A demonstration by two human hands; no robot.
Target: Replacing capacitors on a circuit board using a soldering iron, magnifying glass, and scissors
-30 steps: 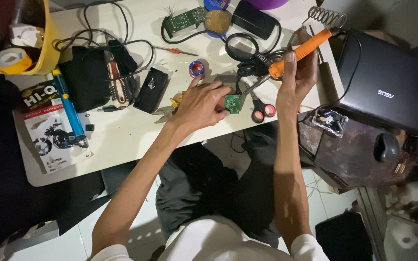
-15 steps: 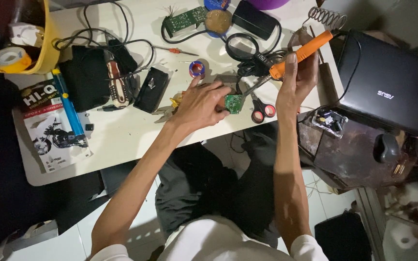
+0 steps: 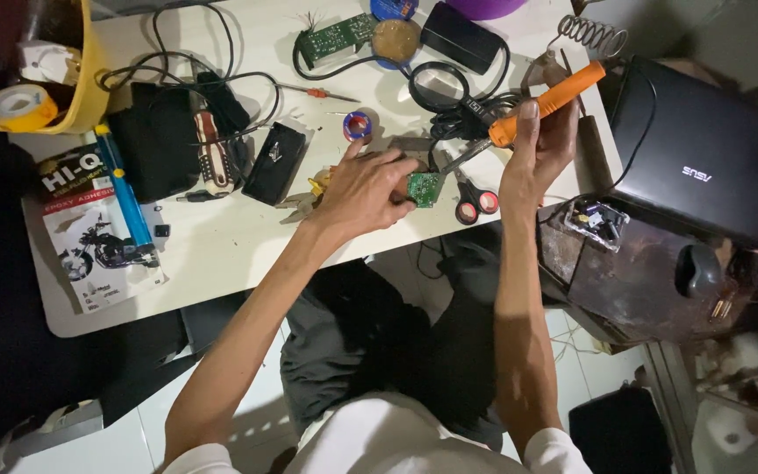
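Observation:
My left hand (image 3: 363, 188) rests on the white table (image 3: 221, 254) and pinches a small green circuit board (image 3: 424, 188) at its right side. My right hand (image 3: 539, 149) grips an orange-handled soldering iron (image 3: 547, 103); its metal tip slants down to the left and ends just above the board. Red-handled scissors (image 3: 475, 202) lie right beside the board. A small spool of solder wire (image 3: 357, 125) sits just beyond my left hand.
A second green circuit board (image 3: 337, 37), black adapter (image 3: 460, 37), coiled black cables (image 3: 449, 96) and a spring-shaped iron stand (image 3: 591, 35) lie at the back. Left: black pouch (image 3: 146, 140), blue tube (image 3: 123, 189), yellow tape roll (image 3: 17, 107). A closed black laptop (image 3: 704, 158) sits right.

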